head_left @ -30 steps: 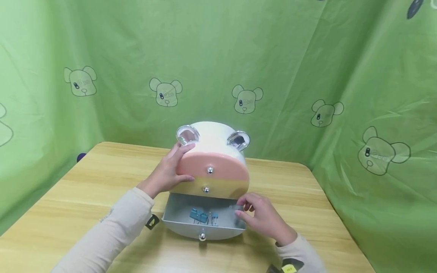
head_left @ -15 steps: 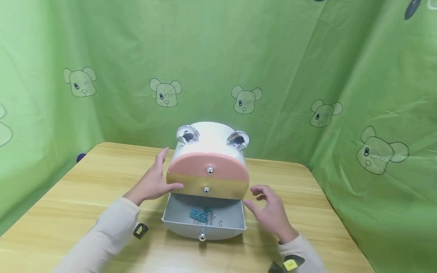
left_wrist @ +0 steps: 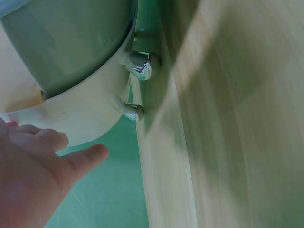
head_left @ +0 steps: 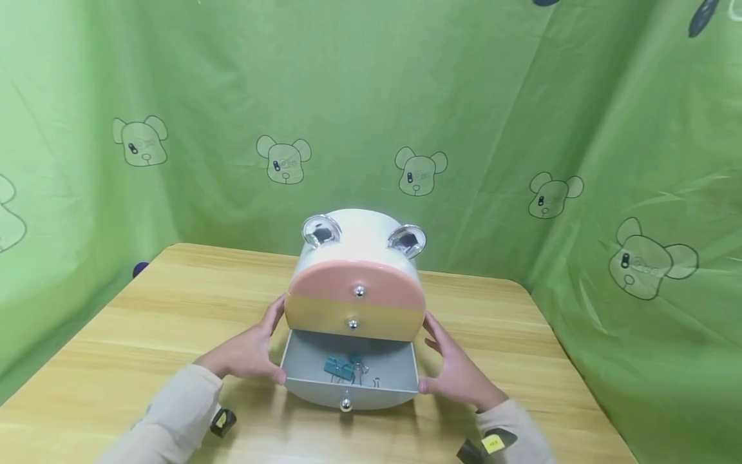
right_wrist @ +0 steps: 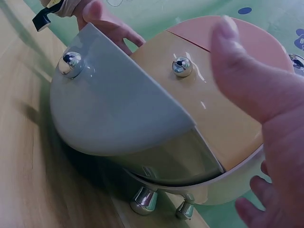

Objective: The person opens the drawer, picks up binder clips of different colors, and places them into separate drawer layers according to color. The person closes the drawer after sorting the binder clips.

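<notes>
A small rounded desktop drawer cabinet point(head_left: 365, 235) has a pink top drawer front, a yellow middle one and silver ear-like parts. Its grey bottom drawer point(head_left: 315, 392) is pulled out. Inside lie teal binder clips point(head_left: 339, 368) and a small silver wire piece point(head_left: 376, 382). My left hand point(head_left: 252, 351) spreads along the left side, thumb at the drawer's front left corner, fingers toward the cabinet wall. On the right, my right hand point(head_left: 458, 374) mirrors it, thumb by the front right corner. In the right wrist view, that thumb point(right_wrist: 230, 61) stands extended, apart from the drawer front.
The cabinet stands on a wooden table point(head_left: 510, 335) on silver feet point(right_wrist: 144, 200). A green curtain point(head_left: 348, 96) with bear drawings surrounds the table's back and sides. Round silver knobs point(head_left: 346, 405) stick out from the drawer fronts. Dark wrist devices point(head_left: 223, 423) sit at both cuffs.
My left hand has come down from the cabinet's upper left to beside the drawer. My right hand has left the drawer's inside for its right side. The small clips inside have shifted.
</notes>
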The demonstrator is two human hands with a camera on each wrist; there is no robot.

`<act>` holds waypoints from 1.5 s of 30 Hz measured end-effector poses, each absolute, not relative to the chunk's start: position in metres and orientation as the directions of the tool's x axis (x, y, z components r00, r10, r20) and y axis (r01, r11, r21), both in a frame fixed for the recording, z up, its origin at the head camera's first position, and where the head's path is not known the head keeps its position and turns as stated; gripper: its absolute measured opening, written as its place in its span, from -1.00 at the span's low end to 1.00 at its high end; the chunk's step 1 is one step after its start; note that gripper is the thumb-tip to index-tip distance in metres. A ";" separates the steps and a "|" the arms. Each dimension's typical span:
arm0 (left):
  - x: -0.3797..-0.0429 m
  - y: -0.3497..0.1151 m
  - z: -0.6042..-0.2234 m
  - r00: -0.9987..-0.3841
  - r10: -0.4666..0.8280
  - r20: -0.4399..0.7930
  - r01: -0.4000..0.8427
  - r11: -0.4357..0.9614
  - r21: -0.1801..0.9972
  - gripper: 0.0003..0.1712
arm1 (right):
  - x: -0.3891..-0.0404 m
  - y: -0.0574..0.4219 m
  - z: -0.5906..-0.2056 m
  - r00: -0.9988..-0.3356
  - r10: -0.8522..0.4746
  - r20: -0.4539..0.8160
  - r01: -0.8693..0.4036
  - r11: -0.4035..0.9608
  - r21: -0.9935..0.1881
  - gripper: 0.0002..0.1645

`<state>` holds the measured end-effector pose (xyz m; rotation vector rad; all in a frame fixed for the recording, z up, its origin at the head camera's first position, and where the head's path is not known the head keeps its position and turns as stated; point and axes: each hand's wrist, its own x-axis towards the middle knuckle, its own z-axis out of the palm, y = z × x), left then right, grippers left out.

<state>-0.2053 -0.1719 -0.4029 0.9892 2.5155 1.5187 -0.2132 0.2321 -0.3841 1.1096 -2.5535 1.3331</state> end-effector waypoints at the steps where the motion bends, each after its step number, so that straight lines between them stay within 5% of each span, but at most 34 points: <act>1: -0.205 -0.171 -0.403 -0.792 0.539 0.286 0.505 0.314 0.804 0.74 | -0.213 0.232 -0.384 -0.732 -0.588 0.343 -0.616 0.358 -0.702 0.58; 10: -0.204 -0.166 -0.399 -0.795 0.542 0.271 0.498 0.330 0.802 0.81 | -0.211 0.228 -0.384 -0.728 -0.638 0.252 -0.581 0.380 -0.720 0.86; 15: -0.201 -0.163 -0.394 -0.838 0.511 0.191 0.404 0.347 0.847 0.79 | -0.210 0.224 -0.385 -0.778 -0.584 0.230 -0.537 0.428 -0.727 0.86; 24: -0.201 -0.158 -0.398 -0.891 0.415 0.182 0.332 0.325 0.885 0.56 | -0.204 0.218 -0.386 -0.895 -0.408 0.180 -0.387 0.508 -0.770 0.53; 33: -0.201 -0.151 -0.401 -0.916 0.315 0.249 0.342 0.287 0.895 0.26 | -0.203 0.207 -0.393 -0.919 -0.272 0.284 -0.384 0.459 -0.801 0.15; 45: -0.205 -0.139 -0.399 -0.937 0.157 0.311 0.349 0.418 0.839 -0.02 | -0.210 0.195 -0.396 -0.920 -0.119 0.373 -0.385 0.446 -0.808 -0.16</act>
